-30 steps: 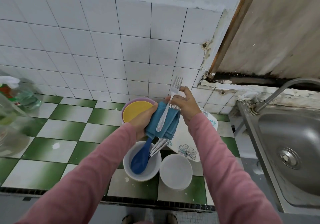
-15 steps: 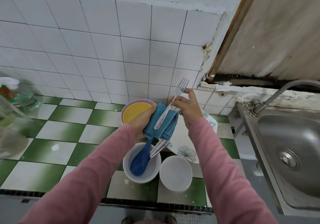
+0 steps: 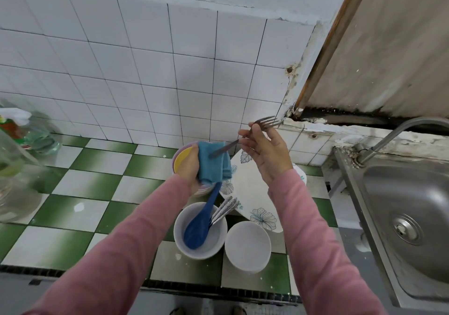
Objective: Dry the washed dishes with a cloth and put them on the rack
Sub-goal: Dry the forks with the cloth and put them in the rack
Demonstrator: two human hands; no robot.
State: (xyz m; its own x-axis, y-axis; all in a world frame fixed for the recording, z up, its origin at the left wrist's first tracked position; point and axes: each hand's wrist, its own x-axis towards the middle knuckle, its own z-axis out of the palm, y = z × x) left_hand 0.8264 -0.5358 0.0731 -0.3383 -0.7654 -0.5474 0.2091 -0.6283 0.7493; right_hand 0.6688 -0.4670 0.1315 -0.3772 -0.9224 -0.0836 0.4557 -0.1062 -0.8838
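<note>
Green-and-white checkered surface (image 3: 80, 176), bordered on the right by a steel sink (image 3: 413, 205). A floral plate (image 3: 252, 188) is seen tilted behind the left white bowl (image 3: 194, 249), in which a blue spoon (image 3: 198, 227) is stood, and the right white bowl (image 3: 247, 246). A folded blue cloth (image 3: 213, 164) is enclosed in the tightly curled grip of the left hand (image 3: 188, 168). The fork (image 3: 243, 138) is pinched by the grip of the right hand (image 3: 267, 149), other fingers spread; its handle end is laid on the cloth.

Right hand (image 3: 266, 154) pinches a fork (image 3: 245, 137), its handle end seemingly touching the blue cloth (image 3: 213, 165) gripped by the left hand (image 3: 190, 168), above white bowls (image 3: 247, 246).
</note>
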